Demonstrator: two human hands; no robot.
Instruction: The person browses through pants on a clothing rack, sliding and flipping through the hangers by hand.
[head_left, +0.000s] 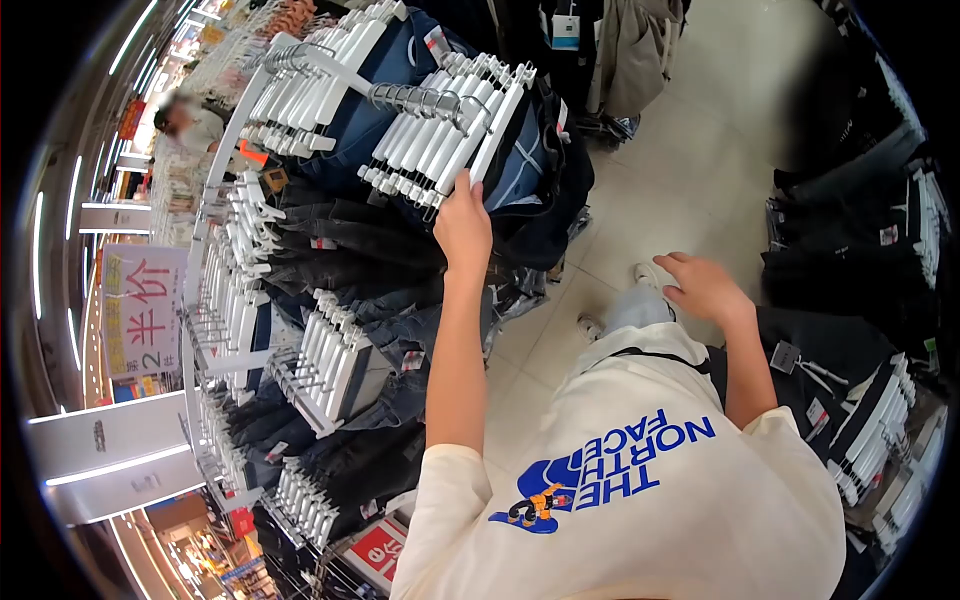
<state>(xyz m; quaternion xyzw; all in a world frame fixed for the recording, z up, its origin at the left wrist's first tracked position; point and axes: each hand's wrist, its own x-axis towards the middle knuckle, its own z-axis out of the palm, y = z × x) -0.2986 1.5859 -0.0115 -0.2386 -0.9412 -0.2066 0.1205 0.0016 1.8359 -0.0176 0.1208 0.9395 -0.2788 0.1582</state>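
At the upper middle, my left hand (464,225) is closed on the end of a white clip hanger (497,130), the outermost of a bunch hanging from a metal rail. Folded blue and dark jeans (530,165) hang beside and behind these hangers. My left fingertips are partly hidden behind the hanger. My right hand (700,285) is held out over the aisle at the right, with its fingers loosely stretched and nothing in them.
More racks of dark trousers (330,235) on white hangers line the left side. Dark clothes (840,235) hang along the right. A tiled floor (620,210) runs between them. A white and pink sale sign (145,310) and a blurred person (195,125) show at left.
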